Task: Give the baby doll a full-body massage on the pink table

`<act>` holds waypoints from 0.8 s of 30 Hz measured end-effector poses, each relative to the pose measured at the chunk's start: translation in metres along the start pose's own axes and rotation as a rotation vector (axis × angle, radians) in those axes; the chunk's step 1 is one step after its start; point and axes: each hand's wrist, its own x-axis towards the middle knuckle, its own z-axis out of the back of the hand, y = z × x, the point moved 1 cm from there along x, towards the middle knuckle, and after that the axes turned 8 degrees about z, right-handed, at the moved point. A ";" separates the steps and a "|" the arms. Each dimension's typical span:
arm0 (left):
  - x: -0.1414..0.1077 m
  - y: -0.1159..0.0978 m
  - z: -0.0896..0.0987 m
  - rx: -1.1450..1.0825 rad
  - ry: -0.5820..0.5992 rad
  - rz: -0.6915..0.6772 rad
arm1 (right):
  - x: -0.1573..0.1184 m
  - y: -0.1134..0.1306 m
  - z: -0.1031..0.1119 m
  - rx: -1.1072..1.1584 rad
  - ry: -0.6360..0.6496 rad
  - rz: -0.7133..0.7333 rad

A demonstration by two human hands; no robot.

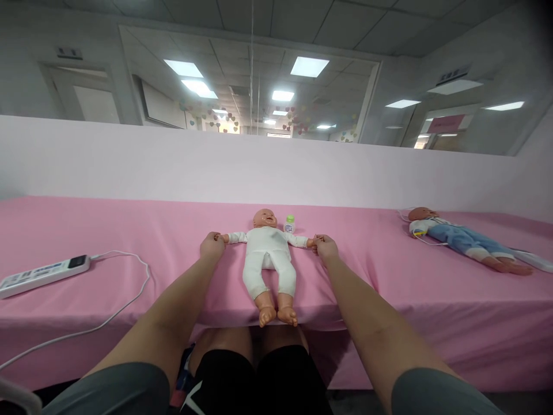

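A baby doll (268, 253) with a white cloth body lies on its back in front of me, head away and bare feet at the table's near edge. Its arms are stretched out to both sides. My left hand (213, 245) is closed around the doll's hand on the left. On the other side, my right hand (325, 248) grips the doll's other hand between thumb and fingers. Beside the doll's head stands a small white bottle (290, 225) with a green cap, touched by neither hand.
Pink cloth (173, 230) covers the long table. A white power strip (45, 275) with a trailing cable (144, 282) lies at the left. Another doll (466, 237) in blue trousers lies at the right, with thin tubing near it. Behind rises a low white wall (216, 167) under glass.
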 end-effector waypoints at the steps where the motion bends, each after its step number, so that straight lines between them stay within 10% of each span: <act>1: 0.000 0.000 0.000 0.005 -0.004 -0.001 | 0.000 -0.001 0.000 -0.002 -0.001 0.003; 24: 0.012 0.008 0.003 -0.114 0.056 0.043 | 0.021 -0.017 0.010 0.071 -0.016 -0.037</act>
